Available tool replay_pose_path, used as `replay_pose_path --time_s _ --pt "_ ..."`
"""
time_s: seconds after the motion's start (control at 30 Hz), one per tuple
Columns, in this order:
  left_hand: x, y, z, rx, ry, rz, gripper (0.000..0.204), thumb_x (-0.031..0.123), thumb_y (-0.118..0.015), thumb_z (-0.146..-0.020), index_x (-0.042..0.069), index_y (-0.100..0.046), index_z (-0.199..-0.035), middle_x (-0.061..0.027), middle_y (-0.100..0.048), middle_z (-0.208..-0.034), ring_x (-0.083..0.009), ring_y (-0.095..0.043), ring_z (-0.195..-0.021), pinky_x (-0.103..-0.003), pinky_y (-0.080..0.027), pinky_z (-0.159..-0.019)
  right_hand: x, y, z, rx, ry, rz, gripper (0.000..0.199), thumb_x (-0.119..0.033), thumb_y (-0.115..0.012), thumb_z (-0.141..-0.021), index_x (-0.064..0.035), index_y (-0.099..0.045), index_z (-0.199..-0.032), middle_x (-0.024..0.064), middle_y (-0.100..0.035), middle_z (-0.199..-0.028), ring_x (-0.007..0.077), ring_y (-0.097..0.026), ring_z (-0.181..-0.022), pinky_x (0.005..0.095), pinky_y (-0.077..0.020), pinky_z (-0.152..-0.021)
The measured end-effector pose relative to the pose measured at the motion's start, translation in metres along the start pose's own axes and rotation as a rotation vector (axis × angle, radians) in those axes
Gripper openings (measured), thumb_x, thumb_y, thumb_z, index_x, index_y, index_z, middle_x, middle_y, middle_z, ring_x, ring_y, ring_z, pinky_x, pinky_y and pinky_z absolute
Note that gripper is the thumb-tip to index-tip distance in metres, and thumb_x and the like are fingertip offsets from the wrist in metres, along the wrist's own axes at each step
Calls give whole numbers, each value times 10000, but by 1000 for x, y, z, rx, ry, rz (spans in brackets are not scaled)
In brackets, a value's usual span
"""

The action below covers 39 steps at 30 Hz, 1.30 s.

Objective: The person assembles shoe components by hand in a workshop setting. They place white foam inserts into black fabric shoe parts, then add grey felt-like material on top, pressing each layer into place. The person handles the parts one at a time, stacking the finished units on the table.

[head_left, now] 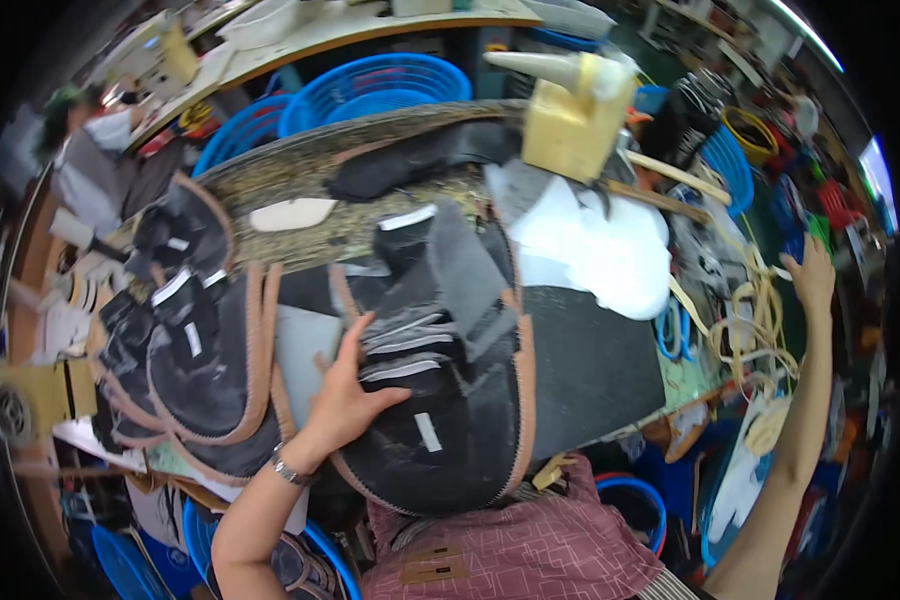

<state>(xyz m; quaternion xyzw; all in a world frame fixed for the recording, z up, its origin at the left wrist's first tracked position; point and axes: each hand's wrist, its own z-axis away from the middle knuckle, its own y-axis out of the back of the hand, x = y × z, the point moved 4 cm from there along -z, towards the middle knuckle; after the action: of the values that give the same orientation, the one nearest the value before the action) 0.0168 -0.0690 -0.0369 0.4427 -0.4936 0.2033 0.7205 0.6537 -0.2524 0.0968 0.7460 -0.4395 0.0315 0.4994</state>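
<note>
In front of me lies a black shoe upper [425, 430] with a brown stitched edge, small white tags and grey folded layers at its middle. My left hand [345, 405], with a watch on the wrist, rests on its left side. The thumb and forefinger are spread across the black material; the other fingers are partly hidden. Far out to the right, my right hand [812, 278] is stretched away from the upper, above a tangle of pale cords [755, 320]. Its thumb stands apart from the fingers, and the fingertips are small and hard to see.
More black uppers [205, 370] are stacked at the left. A yellow block-shaped container [570, 125] stands at the back beside white sheets [595, 245] and a wooden-handled tool [660, 202]. Blue-handled scissors [674, 330] lie at the right edge. Blue baskets [375, 90] stand behind the bench.
</note>
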Motion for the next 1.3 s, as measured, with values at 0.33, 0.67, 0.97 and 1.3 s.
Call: replay_pose_path --time_s 0.33,0.67,0.97,1.3 --pt "29 15 8 106 -122 -133 806 127 -756 -690 67 -296 -1349 -242 -526 -1156 -368 -532 -1057 -404 -419 -878 -425 160 130 -1577 -335 -2435 363 -145 -656 -808 13 -543 -1115 102 -635 -987 203 -622 -886 361 -512 -794" --pt "136 155 28 592 -330 -801 720 -17 -654 -712 70 -371 -1368 -182 -529 -1232 -310 -553 -1035 -329 -416 -899 -562 274 49 -1465 41 -2755 331 -192 -624 -823 12 -537 -1068 126 -631 -966 203 -618 -879 341 -502 -788" --pt "-14 174 48 789 -212 -829 367 1 -651 -771 8 -502 -1106 -161 -577 -1053 -309 -565 -950 -341 -433 -848 -438 90 -4 -211 -106 -1350 395 -300 -668 -747 -59 -577 -1047 141 -612 -1041 318 -585 -965 418 -461 -794" --pt "136 70 99 548 -576 -399 397 -11 -640 -788 15 -408 -1109 -199 -585 -948 -277 -604 -819 -358 -487 -718 -394 17 -35 -831 -190 -1643 219 -190 -721 -717 -26 -638 -836 44 -610 -704 135 -549 -575 271 -429 -509"
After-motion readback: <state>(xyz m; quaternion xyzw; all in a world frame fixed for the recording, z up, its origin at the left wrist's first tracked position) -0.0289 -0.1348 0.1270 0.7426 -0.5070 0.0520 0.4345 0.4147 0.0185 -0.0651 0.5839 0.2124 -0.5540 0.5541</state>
